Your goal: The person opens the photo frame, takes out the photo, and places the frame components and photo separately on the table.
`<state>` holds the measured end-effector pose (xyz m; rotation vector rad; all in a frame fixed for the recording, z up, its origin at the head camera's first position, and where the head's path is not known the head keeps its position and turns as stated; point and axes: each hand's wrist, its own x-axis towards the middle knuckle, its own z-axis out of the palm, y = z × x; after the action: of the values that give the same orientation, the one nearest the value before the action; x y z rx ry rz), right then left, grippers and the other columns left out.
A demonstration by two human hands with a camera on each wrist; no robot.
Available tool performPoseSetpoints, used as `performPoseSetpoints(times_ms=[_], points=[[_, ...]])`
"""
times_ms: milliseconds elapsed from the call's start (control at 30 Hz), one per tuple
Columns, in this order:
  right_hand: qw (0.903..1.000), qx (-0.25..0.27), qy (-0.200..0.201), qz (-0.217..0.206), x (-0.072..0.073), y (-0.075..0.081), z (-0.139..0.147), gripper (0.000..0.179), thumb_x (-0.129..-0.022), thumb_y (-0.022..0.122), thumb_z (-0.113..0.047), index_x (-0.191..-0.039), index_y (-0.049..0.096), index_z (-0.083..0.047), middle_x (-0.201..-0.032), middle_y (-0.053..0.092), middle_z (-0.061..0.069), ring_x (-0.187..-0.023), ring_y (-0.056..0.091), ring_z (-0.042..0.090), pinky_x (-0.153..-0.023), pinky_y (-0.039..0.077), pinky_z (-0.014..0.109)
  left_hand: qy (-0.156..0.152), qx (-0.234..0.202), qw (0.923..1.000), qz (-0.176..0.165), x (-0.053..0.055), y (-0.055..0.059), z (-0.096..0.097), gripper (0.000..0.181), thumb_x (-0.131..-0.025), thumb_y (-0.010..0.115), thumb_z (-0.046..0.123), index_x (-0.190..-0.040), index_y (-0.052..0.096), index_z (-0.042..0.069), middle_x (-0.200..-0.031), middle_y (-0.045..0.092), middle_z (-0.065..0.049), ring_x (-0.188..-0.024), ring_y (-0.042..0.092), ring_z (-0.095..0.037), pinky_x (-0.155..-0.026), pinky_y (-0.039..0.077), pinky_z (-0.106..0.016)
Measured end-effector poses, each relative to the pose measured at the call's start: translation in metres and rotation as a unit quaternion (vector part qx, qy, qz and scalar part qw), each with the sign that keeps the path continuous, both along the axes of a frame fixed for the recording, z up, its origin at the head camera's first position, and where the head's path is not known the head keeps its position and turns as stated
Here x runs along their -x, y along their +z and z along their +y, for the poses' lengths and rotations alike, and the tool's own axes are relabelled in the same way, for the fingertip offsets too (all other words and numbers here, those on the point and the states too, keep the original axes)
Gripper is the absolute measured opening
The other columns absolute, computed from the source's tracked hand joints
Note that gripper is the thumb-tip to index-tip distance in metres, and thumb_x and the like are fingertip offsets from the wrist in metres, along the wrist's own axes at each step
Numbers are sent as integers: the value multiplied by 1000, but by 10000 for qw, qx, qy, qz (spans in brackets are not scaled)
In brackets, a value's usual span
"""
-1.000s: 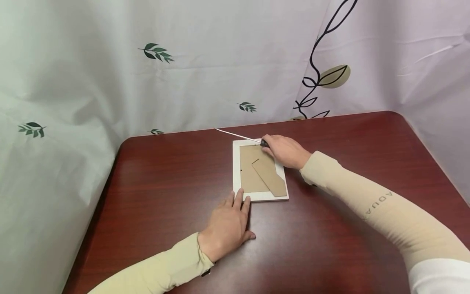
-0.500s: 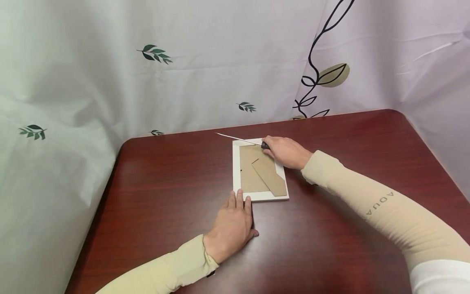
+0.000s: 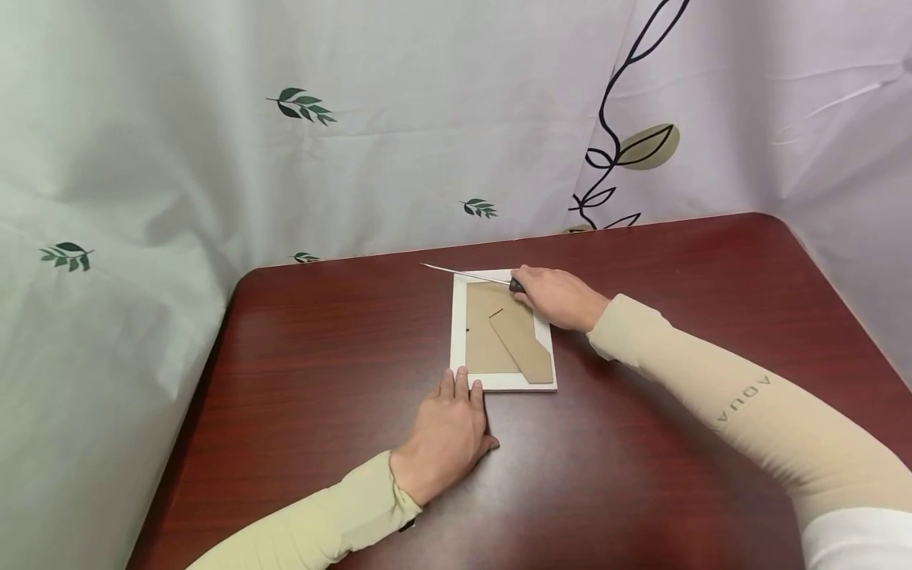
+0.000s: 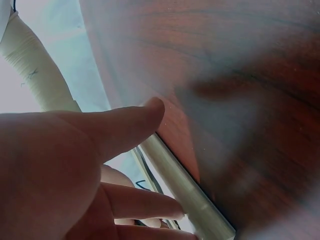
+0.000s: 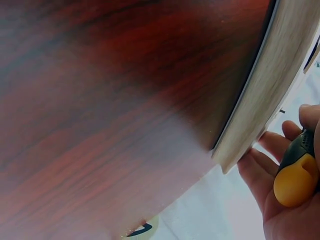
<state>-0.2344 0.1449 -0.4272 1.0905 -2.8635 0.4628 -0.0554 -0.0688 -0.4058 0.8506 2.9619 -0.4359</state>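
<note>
A picture frame (image 3: 459,332) lies face down on the table, with a white back border, a brown backing board (image 3: 481,340) and a slanted easel stand (image 3: 526,348). My right hand (image 3: 560,298) grips a screwdriver (image 3: 516,285) near the frame's far right corner. Its thin metal shaft points left across the far border, the tip beyond the frame's left side. The right wrist view shows the black and yellow handle (image 5: 297,182) in the palm. My left hand (image 3: 442,434) rests straight fingertips on the near left corner, its thumb spread out to the right.
The dark red wooden table (image 3: 321,380) extends around the frame, its far edge close beyond the shaft. A pale curtain (image 3: 392,142) with leaf prints hangs behind and at the sides. A small black fastener (image 3: 467,330) sits at the backing's left edge.
The screwdriver's tip has swung slightly towards me, and the shaft lies lower over the far border. The frame has turned very slightly. My left hand has shifted a little, its fingertips still on the corner.
</note>
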Motion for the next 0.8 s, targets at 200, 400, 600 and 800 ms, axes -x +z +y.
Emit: performPoseSetpoints(times_ms=[200,400,600,800], points=[[9998,-57,-78,164,-6,0,2,20,-101,61,-17,-108,55,1,-97,66,17,-80,67,33,-71,55,48,-150,-118,9992,346,0,-1,-4,75,-83,72,62,-125,69,0,-126,66,-23,-118,63,-33,-100,49,-36],[9996,-104,-208,160,-11,1,4,19,-101,62,-17,-105,55,0,-96,68,19,-79,67,33,-68,55,47,-276,-143,9972,686,3,-4,-7,75,-83,70,64,-118,72,-2,-120,69,-23,-114,64,-32,-96,50,-36],[9992,-147,-284,224,-16,3,6,21,-100,63,-18,-105,56,1,-107,70,28,-96,70,39,-72,56,52,-448,-259,9918,1165,6,-5,-9,77,-81,67,70,-108,75,-2,-112,71,-22,-104,66,-30,-84,53,-34],[9982,-240,-335,434,-21,4,5,21,-99,64,-19,-100,56,0,-85,66,18,-69,66,33,-61,54,50,-402,-305,9893,1373,9,-5,-10,82,-81,65,73,-103,75,-5,-108,72,-22,-97,67,-29,-73,52,-33]])
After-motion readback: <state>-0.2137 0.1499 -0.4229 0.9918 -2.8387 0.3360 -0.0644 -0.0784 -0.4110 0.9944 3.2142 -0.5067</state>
